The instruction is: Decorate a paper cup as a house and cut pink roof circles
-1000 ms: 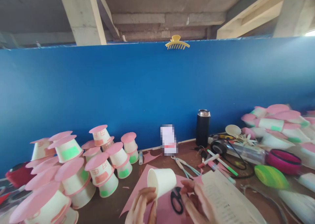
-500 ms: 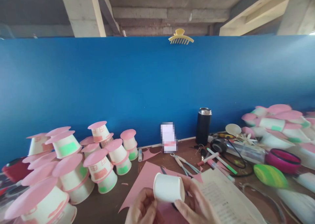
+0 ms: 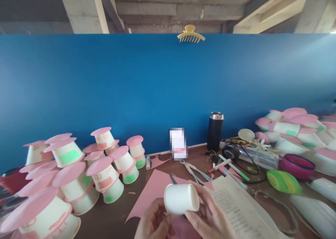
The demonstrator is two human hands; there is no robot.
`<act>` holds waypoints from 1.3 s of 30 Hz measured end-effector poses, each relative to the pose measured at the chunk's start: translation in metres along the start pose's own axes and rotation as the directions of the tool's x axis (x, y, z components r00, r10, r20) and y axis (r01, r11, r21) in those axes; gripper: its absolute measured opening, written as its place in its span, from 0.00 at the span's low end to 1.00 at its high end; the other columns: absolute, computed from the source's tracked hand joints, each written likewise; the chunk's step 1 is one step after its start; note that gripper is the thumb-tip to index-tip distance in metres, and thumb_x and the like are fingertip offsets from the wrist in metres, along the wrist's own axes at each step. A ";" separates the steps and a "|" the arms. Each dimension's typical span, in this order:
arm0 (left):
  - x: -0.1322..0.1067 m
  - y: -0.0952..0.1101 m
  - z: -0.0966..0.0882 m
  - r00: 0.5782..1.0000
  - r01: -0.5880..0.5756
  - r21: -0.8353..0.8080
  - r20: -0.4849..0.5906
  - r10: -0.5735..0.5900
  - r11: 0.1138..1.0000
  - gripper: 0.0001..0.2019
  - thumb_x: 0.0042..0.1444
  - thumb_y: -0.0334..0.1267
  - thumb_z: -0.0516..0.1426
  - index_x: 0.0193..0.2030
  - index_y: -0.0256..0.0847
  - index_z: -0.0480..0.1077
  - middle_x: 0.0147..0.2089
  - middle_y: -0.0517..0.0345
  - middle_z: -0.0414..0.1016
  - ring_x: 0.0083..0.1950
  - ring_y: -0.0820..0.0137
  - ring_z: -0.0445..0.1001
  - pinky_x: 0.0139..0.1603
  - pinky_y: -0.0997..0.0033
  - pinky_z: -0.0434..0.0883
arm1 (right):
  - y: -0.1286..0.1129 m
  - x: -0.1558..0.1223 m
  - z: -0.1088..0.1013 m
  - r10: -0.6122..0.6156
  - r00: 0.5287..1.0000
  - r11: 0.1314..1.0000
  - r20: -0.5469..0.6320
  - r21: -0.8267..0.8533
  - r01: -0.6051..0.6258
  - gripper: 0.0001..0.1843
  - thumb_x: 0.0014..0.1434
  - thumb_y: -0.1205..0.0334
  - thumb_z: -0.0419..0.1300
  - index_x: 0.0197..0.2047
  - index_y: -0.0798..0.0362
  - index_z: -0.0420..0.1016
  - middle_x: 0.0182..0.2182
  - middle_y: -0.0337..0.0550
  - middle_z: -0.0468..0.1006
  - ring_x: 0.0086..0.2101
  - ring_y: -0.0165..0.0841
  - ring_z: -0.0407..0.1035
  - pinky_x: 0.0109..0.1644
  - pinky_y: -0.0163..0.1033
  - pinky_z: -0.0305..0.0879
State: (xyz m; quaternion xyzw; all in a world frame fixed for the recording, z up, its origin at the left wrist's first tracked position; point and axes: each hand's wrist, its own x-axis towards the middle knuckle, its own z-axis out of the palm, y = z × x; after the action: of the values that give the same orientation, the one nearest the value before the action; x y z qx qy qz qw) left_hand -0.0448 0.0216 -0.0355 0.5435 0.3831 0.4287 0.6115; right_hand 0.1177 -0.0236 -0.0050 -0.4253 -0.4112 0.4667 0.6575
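A plain white paper cup (image 3: 180, 198) lies on its side between my two hands, above a sheet of pink paper (image 3: 147, 193). My left hand (image 3: 155, 220) has its fingers curled at the cup's left rim. At the other end, my right hand (image 3: 206, 212) grips the cup by its base, thumb below and fingers behind. Scissors (image 3: 173, 179) lie partly hidden behind the cup on the pink paper.
Stacked cups with pink paper discs (image 3: 103, 177) crowd the left side; more pile up (image 3: 296, 127) at the far right. Pliers-like tool (image 3: 195, 172), markers (image 3: 236, 169), a printed sheet (image 3: 236, 204) and a black flask (image 3: 215, 132) lie or stand ahead and right. A blue partition (image 3: 131, 81) rises behind.
The view has shifted slightly, so the surroundings appear a little higher and further left. The cup stays between both hands, turned only slightly.
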 end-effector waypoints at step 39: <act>-0.018 0.049 0.003 0.996 -0.076 0.683 0.014 0.091 0.727 0.20 0.49 0.41 0.61 0.50 0.44 0.65 0.44 0.55 0.78 0.43 0.60 0.78 0.44 0.63 0.73 | -0.030 -0.002 0.001 -0.049 0.998 0.962 -0.042 -0.271 0.036 0.20 0.63 0.43 0.58 0.40 0.52 0.75 0.27 0.39 0.75 0.19 0.25 0.62 0.22 0.32 0.60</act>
State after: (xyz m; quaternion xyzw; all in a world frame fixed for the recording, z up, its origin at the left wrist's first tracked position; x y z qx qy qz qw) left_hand -0.0538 0.0056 0.0132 0.7423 0.4950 0.2908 0.3455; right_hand 0.1239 -0.0312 0.0230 -0.5132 -0.4642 0.3816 0.6128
